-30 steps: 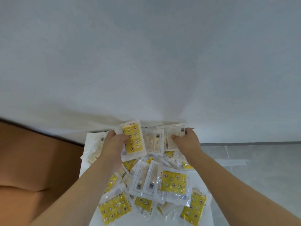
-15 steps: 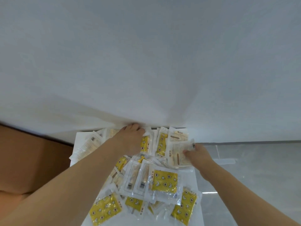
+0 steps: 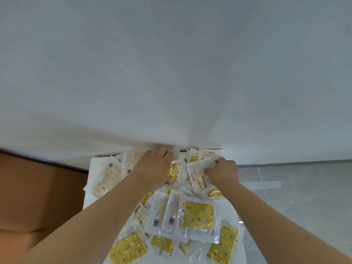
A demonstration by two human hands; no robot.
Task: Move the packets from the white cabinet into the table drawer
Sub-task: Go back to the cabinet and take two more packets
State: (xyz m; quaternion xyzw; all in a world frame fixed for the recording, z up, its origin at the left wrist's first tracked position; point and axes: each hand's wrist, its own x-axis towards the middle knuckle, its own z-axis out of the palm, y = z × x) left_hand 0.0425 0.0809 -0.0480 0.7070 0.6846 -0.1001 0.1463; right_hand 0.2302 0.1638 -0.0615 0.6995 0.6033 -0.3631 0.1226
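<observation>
Wall (image 3: 171,63), plain white, fills the view above a white surface (image 3: 95,164) heaped with packets (image 3: 198,214), some yellow with star and moon prints, others clear with pale contents. Nearest the wall, the left hand (image 3: 154,166) lies flat on the heap, its grip released. Just beside it, the right hand (image 3: 222,172) pinches a clear packet (image 3: 198,174).

Two bare forearms enter from the lower frame edge. The left hand (image 3: 154,166) and right hand (image 3: 222,173) are ungloved. No sleeves, rings, watches or markings are visible on either arm.
</observation>
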